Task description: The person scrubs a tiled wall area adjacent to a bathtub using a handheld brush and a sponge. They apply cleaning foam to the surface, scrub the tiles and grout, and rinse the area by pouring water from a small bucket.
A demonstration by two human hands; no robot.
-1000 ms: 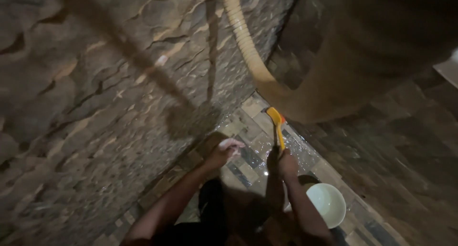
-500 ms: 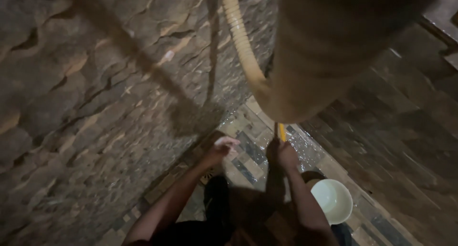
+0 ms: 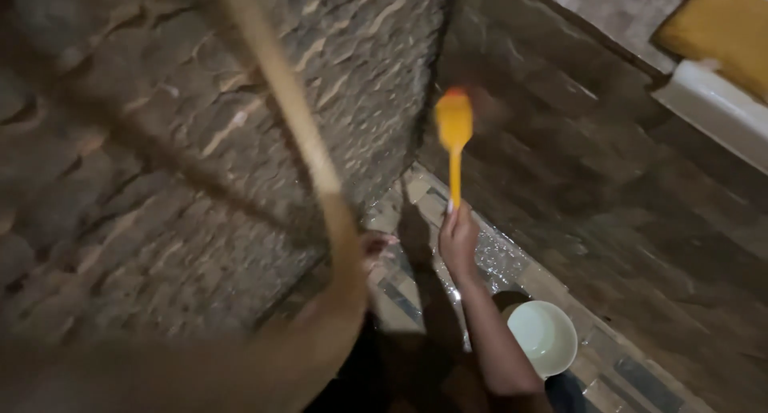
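Note:
My right hand (image 3: 458, 241) is raised toward the corner where two rough stone-tiled walls meet. It grips the thin handle of a yellow long-handled brush (image 3: 454, 123), whose head points up against the corner. My left hand (image 3: 378, 243) is lower and to the left, near the left wall. Only its fingertips show; the rest is hidden behind a blurred tan hose-like thing (image 3: 318, 169) close to the camera. Whether that hand holds anything cannot be told.
A white round basin (image 3: 544, 338) stands on the wet patterned floor tiles (image 3: 496, 261) by my right forearm. At the upper right, a white ledge (image 3: 708, 109) carries a yellow cloth-like thing (image 3: 720, 29). Stone walls (image 3: 160, 181) close in on the left and right.
My right hand has lifted the yellow brush from near the floor up along the corner. The view has swung, bringing the white ledge in and moving the tan hose-like thing to the left.

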